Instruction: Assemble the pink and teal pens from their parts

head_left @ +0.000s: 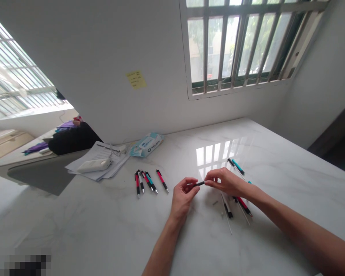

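Note:
My left hand (184, 193) and my right hand (223, 181) meet above a white marble table (270, 161), both pinching a short black pen part (199, 184) between their fingertips. Left of my hands lies a row of several assembled pens (149, 181) with red, teal and black barrels. Beneath and beside my right wrist are loose pen pieces (232, 205): a red and black pen, a black grip with a white tube and thin white refills. A teal pen (237, 166) lies just beyond my right hand.
A pack of wet wipes (147, 145) and a stack of papers with a white object on top (95, 165) sit near the wall. A black bag (71, 138) stands at the far left. A barred window (241, 42) is behind the table.

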### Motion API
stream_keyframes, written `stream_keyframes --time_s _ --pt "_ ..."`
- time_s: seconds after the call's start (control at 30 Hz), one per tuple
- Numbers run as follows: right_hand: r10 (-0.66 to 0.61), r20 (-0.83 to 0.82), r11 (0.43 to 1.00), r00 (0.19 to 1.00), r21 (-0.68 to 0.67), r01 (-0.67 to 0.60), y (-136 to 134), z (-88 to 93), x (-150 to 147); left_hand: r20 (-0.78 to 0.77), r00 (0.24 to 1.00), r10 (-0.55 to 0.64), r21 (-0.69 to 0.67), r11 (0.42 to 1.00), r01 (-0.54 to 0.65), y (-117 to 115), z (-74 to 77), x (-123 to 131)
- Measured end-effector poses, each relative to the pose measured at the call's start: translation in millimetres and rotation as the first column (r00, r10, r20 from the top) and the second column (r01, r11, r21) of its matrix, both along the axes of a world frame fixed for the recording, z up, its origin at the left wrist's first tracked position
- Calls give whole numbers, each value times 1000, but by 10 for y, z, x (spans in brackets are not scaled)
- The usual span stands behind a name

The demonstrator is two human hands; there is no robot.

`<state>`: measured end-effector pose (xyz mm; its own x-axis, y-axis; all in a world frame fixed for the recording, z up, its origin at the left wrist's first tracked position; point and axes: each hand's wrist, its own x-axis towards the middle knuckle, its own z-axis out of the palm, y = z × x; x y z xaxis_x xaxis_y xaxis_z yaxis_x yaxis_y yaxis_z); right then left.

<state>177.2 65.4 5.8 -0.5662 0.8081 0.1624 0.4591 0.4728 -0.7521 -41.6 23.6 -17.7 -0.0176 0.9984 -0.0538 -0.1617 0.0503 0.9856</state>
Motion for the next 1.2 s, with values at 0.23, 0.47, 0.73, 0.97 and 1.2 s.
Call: stream_keyframes --time_s 0.23,0.47,0.73,0.97,1.2 --pt "1 -46 993 999 115 5 -29 26 21 50 999 -3 -2 1000 3 12 -27 -6" --pt "46 52 992 998 111 -52 -90 78 -45 337 940 48 -87 996 -20 -14 71 58" --pt "90 134 986 987 126 -107 -136 181 -16 318 946 -64 -103 989 101 -44 86 140" --pt "28 539 983 842 140 -123 -417 474 229 264 964 0 -101 994 28 3 99 32" --pt "66 700 983 711 75 -166 -496 460 154 228 973 -36 -110 992 63 1 139 5"
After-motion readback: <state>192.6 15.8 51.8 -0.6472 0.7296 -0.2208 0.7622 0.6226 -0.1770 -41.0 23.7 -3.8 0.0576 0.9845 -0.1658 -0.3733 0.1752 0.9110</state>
